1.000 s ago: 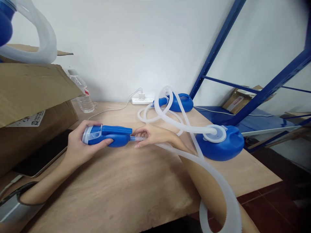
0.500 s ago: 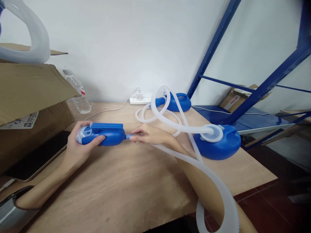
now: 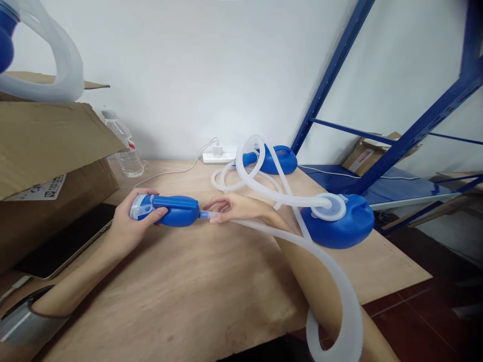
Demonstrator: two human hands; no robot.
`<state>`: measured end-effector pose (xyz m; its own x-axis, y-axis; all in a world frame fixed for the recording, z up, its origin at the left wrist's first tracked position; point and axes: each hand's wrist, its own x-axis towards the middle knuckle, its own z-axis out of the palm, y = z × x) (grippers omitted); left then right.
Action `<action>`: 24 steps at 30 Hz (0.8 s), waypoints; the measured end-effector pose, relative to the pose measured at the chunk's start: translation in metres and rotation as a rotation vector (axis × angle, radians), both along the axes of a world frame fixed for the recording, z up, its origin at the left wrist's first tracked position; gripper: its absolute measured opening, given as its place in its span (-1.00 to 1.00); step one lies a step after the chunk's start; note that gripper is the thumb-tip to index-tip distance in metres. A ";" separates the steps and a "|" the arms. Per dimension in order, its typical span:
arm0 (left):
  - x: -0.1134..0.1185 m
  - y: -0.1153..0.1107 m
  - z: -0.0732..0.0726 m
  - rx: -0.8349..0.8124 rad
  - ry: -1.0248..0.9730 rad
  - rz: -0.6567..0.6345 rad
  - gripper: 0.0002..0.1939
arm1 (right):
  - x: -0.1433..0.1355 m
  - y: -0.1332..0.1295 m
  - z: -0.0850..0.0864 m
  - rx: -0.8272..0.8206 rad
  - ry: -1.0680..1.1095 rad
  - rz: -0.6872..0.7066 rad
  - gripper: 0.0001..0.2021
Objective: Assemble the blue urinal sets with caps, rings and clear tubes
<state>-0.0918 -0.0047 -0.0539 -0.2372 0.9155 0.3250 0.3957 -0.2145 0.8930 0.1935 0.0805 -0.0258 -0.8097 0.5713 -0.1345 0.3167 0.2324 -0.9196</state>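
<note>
Holding rounded blue bottle (image 3: 178,215), left grip (image 3: 130,218); right grip (image 3: 234,208) touching translucent tube (image 3: 317,252).

The held blue bottle (image 3: 181,217) is moulded in smooth plastic with a soft sheen, a finish shared by the blue container (image 3: 343,229). The hose (image 3: 332,266) is formed of translucent, milky plastic, finely ridged along one edge. The table (image 3: 169,301) is faced with pale, grained wood. The box (image 3: 56,226) is made of matt brown cardboard. Clear, glossy plastic is seen in the water bottle (image 3: 130,161), and smooth blue-painted metal in the shelf (image 3: 400,183). The black device (image 3: 71,244) is given a smooth, glassy face.
</note>
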 end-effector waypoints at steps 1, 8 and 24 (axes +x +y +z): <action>0.000 0.000 0.000 0.000 -0.014 -0.003 -0.49 | 0.002 0.000 0.000 -0.095 -0.003 -0.011 -0.54; -0.002 0.001 -0.002 0.022 -0.017 0.013 -0.50 | 0.005 0.004 -0.004 -0.487 -0.073 -0.037 -0.60; 0.001 -0.001 -0.001 0.020 -0.012 0.012 -0.49 | -0.012 -0.003 -0.002 -0.321 0.251 -0.414 -0.94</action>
<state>-0.0913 -0.0058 -0.0546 -0.2526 0.9058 0.3402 0.3874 -0.2275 0.8934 0.1812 0.0773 -0.0282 -0.5568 0.8095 -0.1863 0.0853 -0.1674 -0.9822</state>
